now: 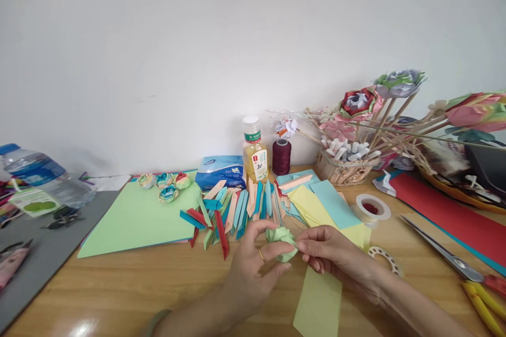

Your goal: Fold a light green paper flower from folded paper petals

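Note:
A light green folded paper flower (281,237) is held above the table between my two hands. My left hand (255,266) has its fingers curled around the flower, with a ring on one finger. At the flower's right side, my right hand (334,253) is closed in a pinch; whether the fingertips grip its edge or a fine thread is too small to tell. Below my hands lies a pale green paper strip (319,303). Several folded paper strips (233,210) in red, blue, peach and green are heaped just behind, beside yellow paper pieces (310,205).
Several finished paper flowers (168,193) rest on green sheets (138,221) at left. Behind stand a tissue pack (220,171), a juice bottle (255,155), a maroon thread spool (281,158) and a basket (343,168). At right lie scissors (454,258) and a ribbon spool (372,208).

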Tool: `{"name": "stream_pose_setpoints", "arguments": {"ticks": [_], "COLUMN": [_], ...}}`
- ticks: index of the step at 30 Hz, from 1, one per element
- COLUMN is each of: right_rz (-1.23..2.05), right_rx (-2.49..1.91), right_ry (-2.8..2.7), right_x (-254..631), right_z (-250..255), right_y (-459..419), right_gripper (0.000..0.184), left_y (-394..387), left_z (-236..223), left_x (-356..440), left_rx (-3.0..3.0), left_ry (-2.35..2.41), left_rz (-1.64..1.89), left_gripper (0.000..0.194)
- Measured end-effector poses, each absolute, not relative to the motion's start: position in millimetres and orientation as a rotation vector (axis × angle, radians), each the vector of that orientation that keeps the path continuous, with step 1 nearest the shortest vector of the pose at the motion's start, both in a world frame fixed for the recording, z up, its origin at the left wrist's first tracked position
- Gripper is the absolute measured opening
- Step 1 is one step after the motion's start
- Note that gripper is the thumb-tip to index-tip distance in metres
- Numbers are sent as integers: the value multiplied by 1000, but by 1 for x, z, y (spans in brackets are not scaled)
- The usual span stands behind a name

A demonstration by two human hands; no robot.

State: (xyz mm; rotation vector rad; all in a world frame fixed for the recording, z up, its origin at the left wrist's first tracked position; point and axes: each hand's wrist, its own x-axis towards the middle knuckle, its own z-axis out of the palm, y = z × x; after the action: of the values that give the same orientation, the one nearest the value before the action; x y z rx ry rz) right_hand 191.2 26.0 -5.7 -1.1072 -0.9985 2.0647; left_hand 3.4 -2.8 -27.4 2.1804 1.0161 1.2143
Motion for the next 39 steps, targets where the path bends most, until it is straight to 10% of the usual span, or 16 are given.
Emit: {"name": "stream_pose_setpoints", "arguments": {"ticks": [39], "right_rz": [1976], "right_rx": [-1129], "right_ry": [-1159], "right_x": [190], "right_z": [-6], "right_y": [26], "right_gripper": [29], "left_y": [-3], "left_z": [-30], "left_x": [2], "left_rx": [2173], "left_ry": [998], "left_rz": [1206], "left_gripper": [41]}}
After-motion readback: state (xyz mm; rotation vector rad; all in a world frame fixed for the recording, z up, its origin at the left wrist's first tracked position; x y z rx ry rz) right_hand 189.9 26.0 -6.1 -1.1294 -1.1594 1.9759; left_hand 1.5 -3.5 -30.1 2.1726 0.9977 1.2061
